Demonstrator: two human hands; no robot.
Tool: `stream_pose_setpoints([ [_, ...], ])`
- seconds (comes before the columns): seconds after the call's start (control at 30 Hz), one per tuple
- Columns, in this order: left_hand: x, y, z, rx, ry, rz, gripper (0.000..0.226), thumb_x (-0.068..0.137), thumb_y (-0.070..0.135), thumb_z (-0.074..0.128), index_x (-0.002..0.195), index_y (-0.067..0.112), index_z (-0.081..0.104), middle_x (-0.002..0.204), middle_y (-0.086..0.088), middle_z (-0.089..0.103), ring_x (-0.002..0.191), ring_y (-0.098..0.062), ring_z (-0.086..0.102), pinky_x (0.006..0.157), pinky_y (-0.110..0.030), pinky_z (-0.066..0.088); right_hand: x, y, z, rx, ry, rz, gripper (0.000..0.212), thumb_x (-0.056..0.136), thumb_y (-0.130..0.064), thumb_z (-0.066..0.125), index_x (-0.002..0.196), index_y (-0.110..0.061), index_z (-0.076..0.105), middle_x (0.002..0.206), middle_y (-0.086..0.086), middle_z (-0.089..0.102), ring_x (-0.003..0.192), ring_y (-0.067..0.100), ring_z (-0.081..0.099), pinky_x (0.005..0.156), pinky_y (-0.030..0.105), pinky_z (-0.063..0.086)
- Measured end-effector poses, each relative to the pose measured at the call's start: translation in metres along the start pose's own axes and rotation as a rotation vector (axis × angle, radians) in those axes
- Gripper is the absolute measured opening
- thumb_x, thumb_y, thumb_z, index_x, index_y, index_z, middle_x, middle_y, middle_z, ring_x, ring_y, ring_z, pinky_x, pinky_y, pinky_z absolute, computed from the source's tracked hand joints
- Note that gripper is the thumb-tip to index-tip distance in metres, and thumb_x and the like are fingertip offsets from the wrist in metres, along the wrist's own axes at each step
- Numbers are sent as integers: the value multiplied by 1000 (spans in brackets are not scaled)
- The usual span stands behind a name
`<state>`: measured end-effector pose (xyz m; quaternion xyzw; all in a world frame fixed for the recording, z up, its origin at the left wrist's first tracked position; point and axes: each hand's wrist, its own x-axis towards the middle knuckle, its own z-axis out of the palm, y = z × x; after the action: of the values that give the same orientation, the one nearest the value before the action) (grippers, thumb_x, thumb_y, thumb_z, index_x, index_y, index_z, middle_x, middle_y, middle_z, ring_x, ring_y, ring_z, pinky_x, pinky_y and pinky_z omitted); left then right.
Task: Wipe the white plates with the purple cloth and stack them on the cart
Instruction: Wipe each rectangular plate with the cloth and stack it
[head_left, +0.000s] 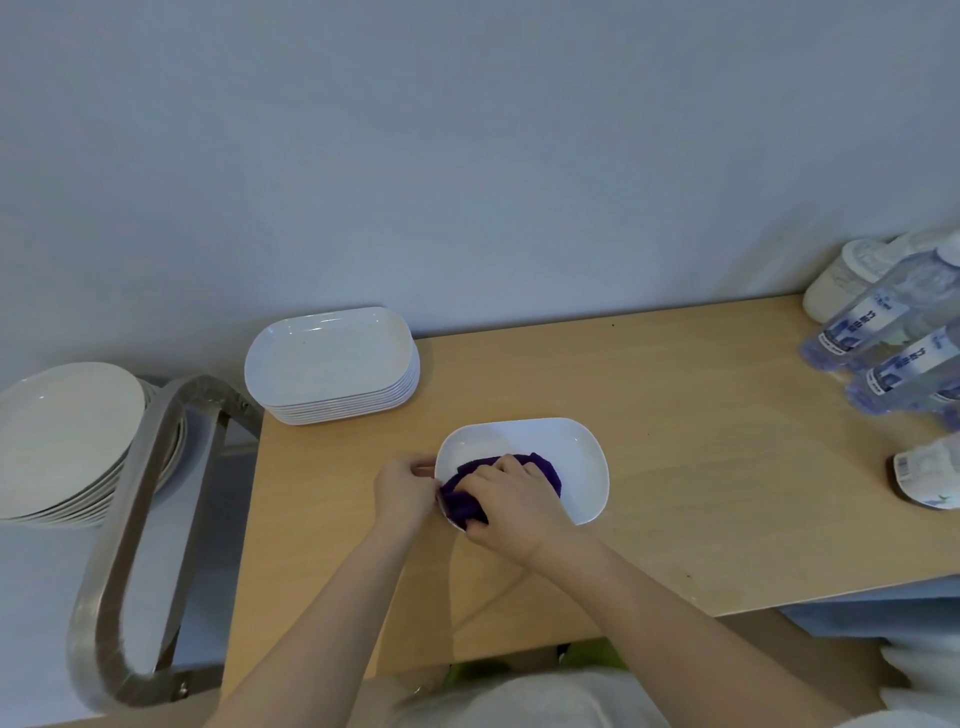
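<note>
A white rounded-rectangular plate (576, 467) lies on the wooden table (675, 467) in front of me. My left hand (404, 489) grips its left rim. My right hand (511, 506) holds the bunched purple cloth (545, 465) and presses it into the plate's left half. A stack of several matching white plates (332, 364) stands at the table's back left corner. On the cart (130, 519) to the left sits a stack of round white plates (62, 441).
The cart's metal handle loop (119, 597) rises between the round plates and the table edge. Clear plastic water bottles (883, 358) lie at the table's right end, one near the front right (930, 475). A pale wall stands close behind.
</note>
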<state>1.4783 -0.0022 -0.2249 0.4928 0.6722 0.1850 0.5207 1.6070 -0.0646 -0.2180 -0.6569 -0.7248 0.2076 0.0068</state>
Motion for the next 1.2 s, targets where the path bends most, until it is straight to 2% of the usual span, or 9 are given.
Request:
stream_pose_setpoints([
  [0.17,-5,2,2,22,19,66,27,72,-6,63,76,20,72,78,-2,71,82,-25,68,76,-40,58,-17,27,-11,-63,-45,127,35,91,-30,50,125,-25,53,125,-8,55,118,21,42,95,33,34],
  [0.37,-8,5,4,35,49,75,36,71,-10,57,65,25,65,71,4,66,71,-18,62,73,-39,55,-32,57,-11,-130,65,258,37,95,-33,43,132,-32,49,132,-14,53,127,19,40,99,33,30],
  [0.47,-8,2,7,71,57,73,29,74,-7,54,80,18,67,75,7,65,74,-18,62,69,-35,54,-30,56,-11,-148,103,399,36,97,-35,44,132,-28,47,127,-11,56,121,22,46,89,34,35],
  [0.57,-9,-1,11,132,59,80,28,78,-4,50,92,16,62,79,9,60,71,-13,58,61,-29,48,-19,50,-10,-156,259,486,29,89,-36,61,111,-18,59,99,-3,65,92,26,57,67,34,34],
  [0.67,-12,-1,13,173,71,98,26,79,-4,48,92,16,59,77,8,58,68,-12,53,56,-25,41,-4,47,-10,-58,222,525,30,98,-31,43,123,-17,50,116,-2,60,106,27,51,77,35,39],
  [0.83,-11,-1,11,182,70,110,26,75,-9,44,78,15,55,69,-5,53,62,-22,42,57,-29,33,16,32,-12,-21,205,466,36,99,-39,40,129,-20,47,126,-2,56,118,29,45,91,38,37],
  [1.03,-5,-6,11,224,60,135,28,80,-4,46,75,19,61,69,1,59,64,-19,50,57,-29,38,23,6,2,-112,100,200,41,91,-39,52,130,-25,47,130,-8,54,116,31,41,80,39,33],
  [1.13,-7,-7,13,250,72,153,13,89,8,52,92,19,56,81,5,58,73,-16,55,54,-21,39,20,-1,8,-172,94,100,41,83,-24,64,123,-29,55,125,-10,59,108,30,47,70,37,31],
  [1.2,-8,-7,15,246,86,138,11,89,8,55,87,18,51,77,7,55,69,-14,52,52,-21,35,18,1,8,-170,120,55,43,86,-18,61,127,-27,52,127,-7,57,108,31,45,70,37,28],
])
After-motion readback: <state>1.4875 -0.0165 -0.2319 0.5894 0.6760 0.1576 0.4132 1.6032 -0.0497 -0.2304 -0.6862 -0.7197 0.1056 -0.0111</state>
